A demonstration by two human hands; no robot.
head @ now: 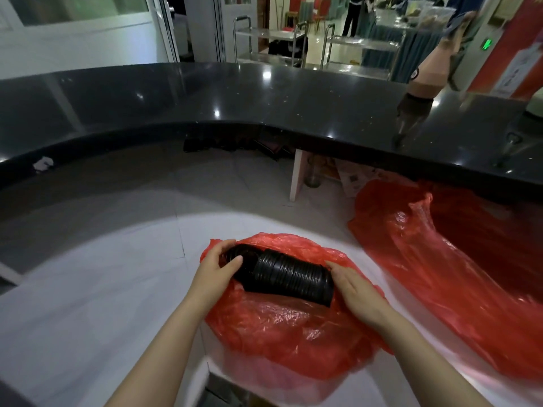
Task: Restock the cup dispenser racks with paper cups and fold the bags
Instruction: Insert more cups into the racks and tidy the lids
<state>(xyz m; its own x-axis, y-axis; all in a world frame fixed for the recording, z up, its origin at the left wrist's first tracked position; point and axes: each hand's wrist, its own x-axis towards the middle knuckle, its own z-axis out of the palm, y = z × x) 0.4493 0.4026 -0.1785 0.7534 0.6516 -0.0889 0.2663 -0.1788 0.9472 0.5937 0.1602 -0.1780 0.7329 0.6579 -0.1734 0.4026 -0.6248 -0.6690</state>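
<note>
Head camera looks down, close over counter point(88, 289).

A hotel banquet service area: curved black counter point(264, 95), steel trolleys point(270, 42), red banquet chairs point(321, 10).

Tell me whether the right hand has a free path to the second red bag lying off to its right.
Probably yes. The right hand rests open against the end of the black stack, gripping nothing, and only bare white counter separates it from the second red bag.
</note>
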